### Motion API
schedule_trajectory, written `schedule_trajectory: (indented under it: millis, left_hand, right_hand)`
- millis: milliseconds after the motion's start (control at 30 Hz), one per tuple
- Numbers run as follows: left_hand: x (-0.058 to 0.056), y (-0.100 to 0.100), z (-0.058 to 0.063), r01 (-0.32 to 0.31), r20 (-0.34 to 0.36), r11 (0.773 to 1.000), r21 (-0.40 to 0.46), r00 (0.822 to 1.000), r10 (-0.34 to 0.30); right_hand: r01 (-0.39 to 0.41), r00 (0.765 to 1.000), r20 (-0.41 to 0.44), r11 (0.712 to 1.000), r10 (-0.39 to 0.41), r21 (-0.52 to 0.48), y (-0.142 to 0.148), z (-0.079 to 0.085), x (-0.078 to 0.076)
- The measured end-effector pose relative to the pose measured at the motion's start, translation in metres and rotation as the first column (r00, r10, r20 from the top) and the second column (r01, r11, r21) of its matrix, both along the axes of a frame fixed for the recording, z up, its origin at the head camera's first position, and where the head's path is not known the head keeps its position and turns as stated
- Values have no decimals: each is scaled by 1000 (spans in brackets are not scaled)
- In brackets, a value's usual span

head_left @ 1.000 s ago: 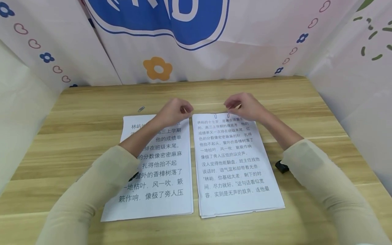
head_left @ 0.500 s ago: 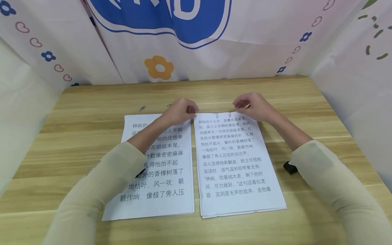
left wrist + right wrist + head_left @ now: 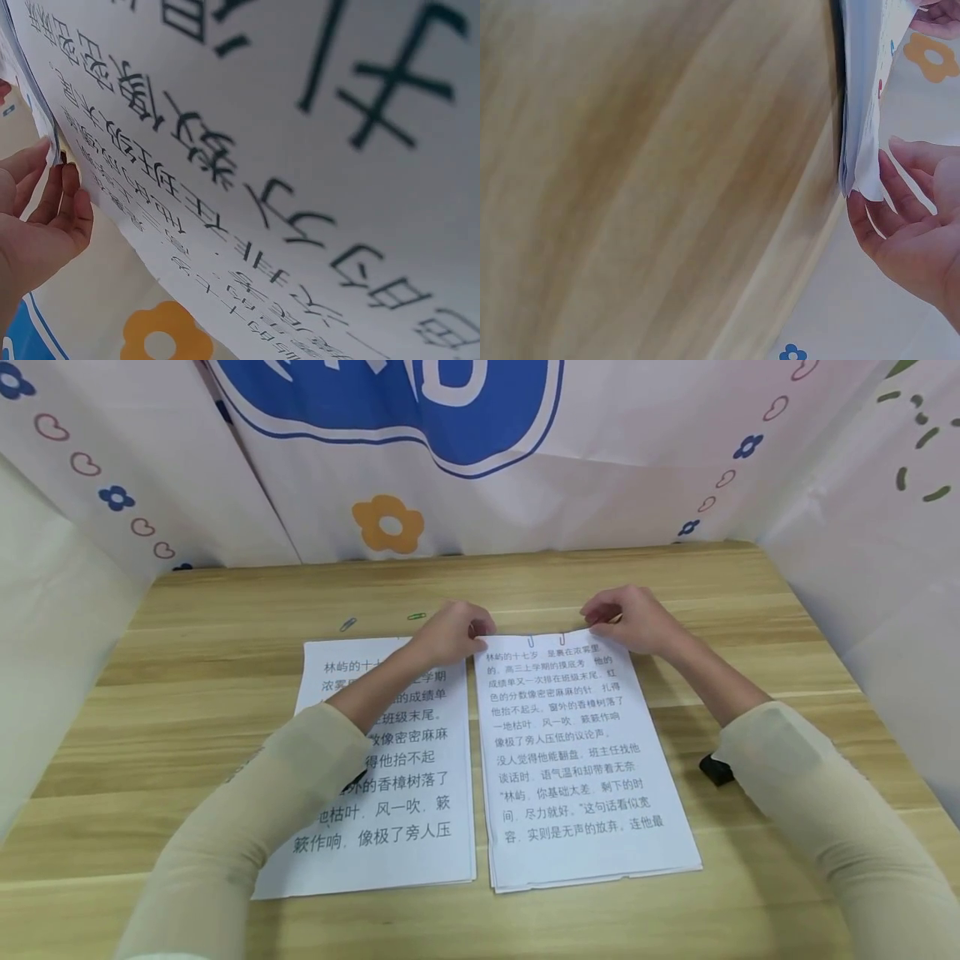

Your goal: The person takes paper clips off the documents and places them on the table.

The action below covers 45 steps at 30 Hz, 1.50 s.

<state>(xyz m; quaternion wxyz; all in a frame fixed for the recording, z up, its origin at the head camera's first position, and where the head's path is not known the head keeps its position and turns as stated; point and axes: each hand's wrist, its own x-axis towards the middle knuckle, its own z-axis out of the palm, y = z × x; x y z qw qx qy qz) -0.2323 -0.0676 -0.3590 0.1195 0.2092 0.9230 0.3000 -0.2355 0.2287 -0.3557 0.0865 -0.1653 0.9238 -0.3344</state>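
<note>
Two stacks of printed paper sheets lie side by side. My left hand (image 3: pixel 455 631) reaches across the left stack (image 3: pixel 397 852) and pinches the top left corner of the right stack (image 3: pixel 570 777). Its thumb and fingers meet at the sheet edges in the left wrist view. At the opposite top corner, my right hand (image 3: pixel 922 225) holds the edge, and that corner bends up slightly between its fingertips. A blue paper clip (image 3: pixel 531 642) and a red paper clip (image 3: pixel 562 639) sit on the right stack's top edge between the hands.
A blue paper clip (image 3: pixel 348 624) and a green paper clip (image 3: pixel 416 617) lie loose on the wooden table (image 3: pixel 225 602) behind the left stack. A printed cloth (image 3: pixel 637 468) hangs along the table's back edge, with white side walls left and right.
Both hands have shifted slightly right in the head view. My right hand has moved outward to the right stack's corner, lifting it a little. The green clip has come into view behind my left hand.
</note>
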Motion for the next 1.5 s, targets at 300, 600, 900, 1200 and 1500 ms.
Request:
schedule_trajectory:
  millis: [300,600,900,1200,1500]
  left_hand:
    - [-2,-2,0,1,-13,1000,21,1000,-1]
    - [1,-4,3,2,17,996,87,1000,-3]
    - [2,-5,4,-10,21,993,118,1000,8]
    - [3,-5,4,-18,27,991,130,1000,14]
    - [5,-7,5,-37,43,990,137,999,32]
  right_hand:
    - [1,1000,6,1000,-1,6,1,1,0]
    - [-16,1000,18,999,15,36,6,-1,1]
    - [-12,999,30,998,10,59,10,-2,1]
    - [-7,1000,-7,999,7,54,13,-2,1]
    - [-12,999,-35,1000,13,22,13,0,3]
